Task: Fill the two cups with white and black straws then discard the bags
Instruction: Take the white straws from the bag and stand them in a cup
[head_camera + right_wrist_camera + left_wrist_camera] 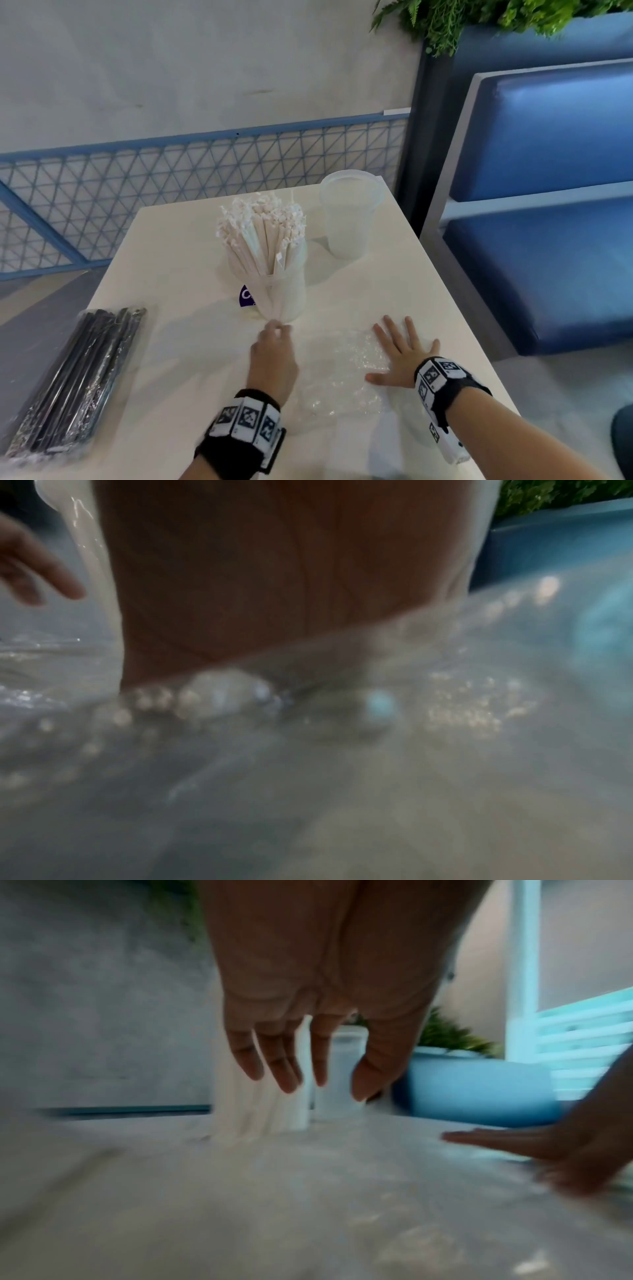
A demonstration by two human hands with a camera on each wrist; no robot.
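A clear cup (284,294) packed with white paper-wrapped straws (263,233) stands mid-table. Behind it to the right stands a second clear cup (349,216), empty. A sealed bag of black straws (78,383) lies at the table's left edge. An empty, crumpled clear bag (342,366) lies flat in front of the full cup. My right hand (399,353) presses flat on that bag, fingers spread. My left hand (274,346) hovers just before the full cup's base; in the left wrist view its fingers (287,1069) hang straight and hold nothing.
The white table (191,342) is small, with its right edge close to a blue padded bench (548,240). A blue mesh railing (171,192) runs behind it. Green plants (462,20) hang at the top right.
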